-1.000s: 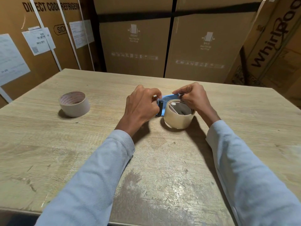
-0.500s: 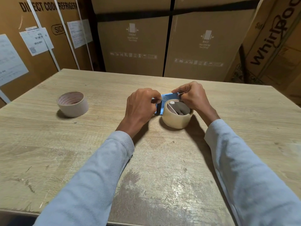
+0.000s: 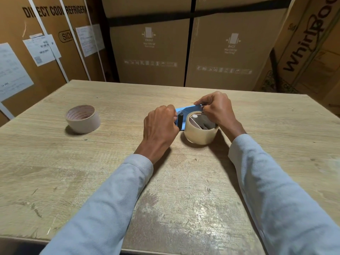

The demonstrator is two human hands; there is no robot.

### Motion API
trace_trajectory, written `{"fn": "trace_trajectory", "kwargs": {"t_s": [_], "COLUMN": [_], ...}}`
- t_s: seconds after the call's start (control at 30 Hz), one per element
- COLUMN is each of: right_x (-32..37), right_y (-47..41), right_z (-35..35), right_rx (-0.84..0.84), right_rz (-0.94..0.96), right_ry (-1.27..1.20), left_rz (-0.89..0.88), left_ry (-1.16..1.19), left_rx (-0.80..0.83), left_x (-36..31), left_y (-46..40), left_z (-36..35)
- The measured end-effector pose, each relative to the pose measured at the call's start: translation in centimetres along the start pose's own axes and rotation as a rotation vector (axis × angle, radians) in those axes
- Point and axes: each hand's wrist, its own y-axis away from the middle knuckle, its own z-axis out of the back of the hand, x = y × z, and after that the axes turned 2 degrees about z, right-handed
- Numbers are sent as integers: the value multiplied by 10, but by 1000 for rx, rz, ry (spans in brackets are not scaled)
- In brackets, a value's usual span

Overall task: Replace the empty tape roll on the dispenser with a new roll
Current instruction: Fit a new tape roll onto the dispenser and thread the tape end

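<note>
A clear tape roll is seated on the blue dispenser, which lies flat on the wooden surface near its middle. The dispenser's left end, by the black roller, is gripped by the curled fingers of the left hand. Its far edge is pinched by the fingers of the right hand, possibly along with the tape end. A second roll, the brown cardboard core, stands well apart to the left.

Scuffed pale wood-grain desk, beige tape roll flat toward its left edge, blue tape dispenser with clear tape roll mid-desk
</note>
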Motion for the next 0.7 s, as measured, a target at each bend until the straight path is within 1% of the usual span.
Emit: {"fn": "trace_trajectory", "kwargs": {"t_s": [0.17,0.47,0.7], "right_x": [-1,-4,-5], "right_y": [1,2,2], "right_z": [-1,0,0], "right_rx": [-12,-16,-20], "right_rz": [21,50,66], "right_ry": [16,30,35], "left_rz": [94,141,192], "left_ry": [102,203,353], "left_rx": [31,133,155], "left_x": [6,27,41], "left_y": [5,8,4], "left_z": [0,-6,-8]}}
